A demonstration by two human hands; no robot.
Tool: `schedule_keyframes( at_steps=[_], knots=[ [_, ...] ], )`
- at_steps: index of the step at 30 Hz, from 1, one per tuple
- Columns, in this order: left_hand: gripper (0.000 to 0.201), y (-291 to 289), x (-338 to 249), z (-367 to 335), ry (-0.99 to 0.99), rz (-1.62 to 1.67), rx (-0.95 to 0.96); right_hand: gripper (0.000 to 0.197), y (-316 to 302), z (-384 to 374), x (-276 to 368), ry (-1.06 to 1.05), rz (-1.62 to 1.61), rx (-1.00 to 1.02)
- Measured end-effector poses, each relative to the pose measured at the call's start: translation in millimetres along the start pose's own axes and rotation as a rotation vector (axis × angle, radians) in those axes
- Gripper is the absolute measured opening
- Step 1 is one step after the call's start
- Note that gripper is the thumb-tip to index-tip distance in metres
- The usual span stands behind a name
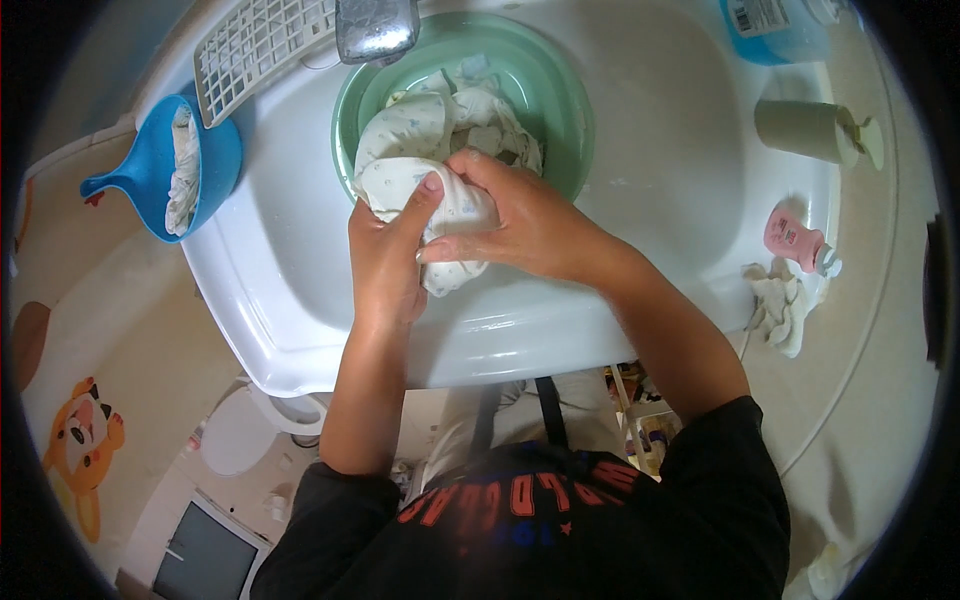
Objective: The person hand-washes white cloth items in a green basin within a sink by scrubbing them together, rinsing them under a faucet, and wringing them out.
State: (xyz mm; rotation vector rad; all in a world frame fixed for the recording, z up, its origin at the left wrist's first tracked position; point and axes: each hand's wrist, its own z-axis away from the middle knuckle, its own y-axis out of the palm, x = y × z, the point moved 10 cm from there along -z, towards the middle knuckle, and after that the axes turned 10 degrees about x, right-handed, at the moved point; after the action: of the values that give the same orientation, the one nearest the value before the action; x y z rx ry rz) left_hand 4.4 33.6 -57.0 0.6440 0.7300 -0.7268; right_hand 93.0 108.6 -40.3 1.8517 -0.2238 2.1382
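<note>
A wet white cloth (405, 135) with a small pale-blue print lies bunched in a round green basin (567, 100). Its near end is lifted over the basin's front rim, gathered between my two hands. My left hand (385, 240) grips that end from the left, thumb pressed on top. From the right, my right hand (525, 220) closes on the same cloth, thumb toward the left one. The cloth hides some fingertips. What kind of garment or cloth it is, I cannot tell.
The basin stands in a white sink (680, 130). At left, a blue scoop (225, 160) holds a rolled white cloth; a white grid rack (265, 50) is above it. Along the right edge are a blue-liquid bottle (775, 30), a pale green cylinder (805, 130), a pink bottle (790, 240) and a crumpled rag (778, 305).
</note>
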Motion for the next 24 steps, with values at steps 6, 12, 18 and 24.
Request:
schedule_keyframes(
  at_steps=[6,12,18,24],
  knots=[
    [0.045,11,-21,2,0.108,-0.021,0.121,0.05,-32,-2,-9,0.002,-0.352,-0.112],
    [0.061,-5,-25,8,0.108,-0.082,0.134,0.024,-89,28,8,-0.122,0.051,-0.65],
    [0.072,-5,-20,16,-0.029,-0.167,0.165,0.023,-86,44,43,-0.208,0.406,-0.768],
    [0.054,-1,-35,7,0.235,-0.122,0.054,0.048,-59,11,-13,0.108,-0.012,-0.299]
  ],
)
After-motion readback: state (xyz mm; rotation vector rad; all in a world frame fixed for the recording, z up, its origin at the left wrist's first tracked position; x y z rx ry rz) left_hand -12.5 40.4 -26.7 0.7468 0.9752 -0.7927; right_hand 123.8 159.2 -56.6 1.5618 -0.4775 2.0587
